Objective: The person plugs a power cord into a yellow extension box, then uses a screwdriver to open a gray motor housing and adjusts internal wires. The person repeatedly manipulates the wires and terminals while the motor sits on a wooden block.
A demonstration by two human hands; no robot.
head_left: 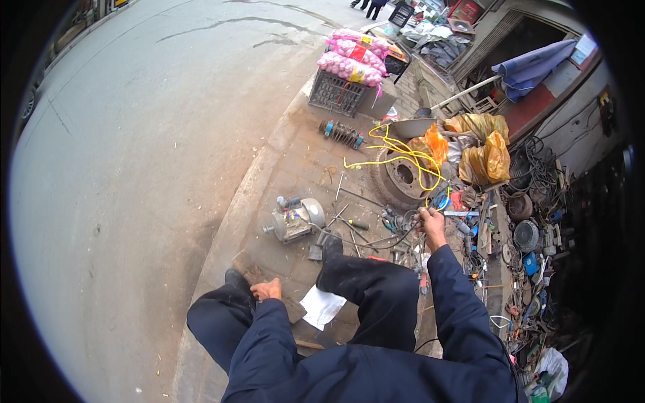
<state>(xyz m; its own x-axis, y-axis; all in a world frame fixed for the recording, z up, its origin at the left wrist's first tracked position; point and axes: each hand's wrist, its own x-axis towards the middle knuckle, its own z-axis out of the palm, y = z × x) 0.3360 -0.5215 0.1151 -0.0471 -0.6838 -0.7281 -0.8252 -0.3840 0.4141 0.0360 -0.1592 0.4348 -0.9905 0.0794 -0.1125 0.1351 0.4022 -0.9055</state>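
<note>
My right hand (430,227) reaches out over the tools with its fingers pinched together. A yellow cord (422,156) comes down to those fingers, and a black cord (390,244) leads from the electric motor (299,219) toward the same hand. Which of them the fingers grip is too small to tell. Low beside my left shoe, my left hand (267,289) has its fingers curled in, and what they hold, if anything, is hidden. A rough brown block (293,309) lies next to that hand. The grey motor rests on the pavement ahead of my feet.
White paper (323,307) lies between my legs. Ahead are a wheel rim (403,176), a coil spring (341,133) and a black crate (336,94) under pink net bags (351,67). Scattered tools and parts crowd the right. A kerb (250,185) borders the road on the left.
</note>
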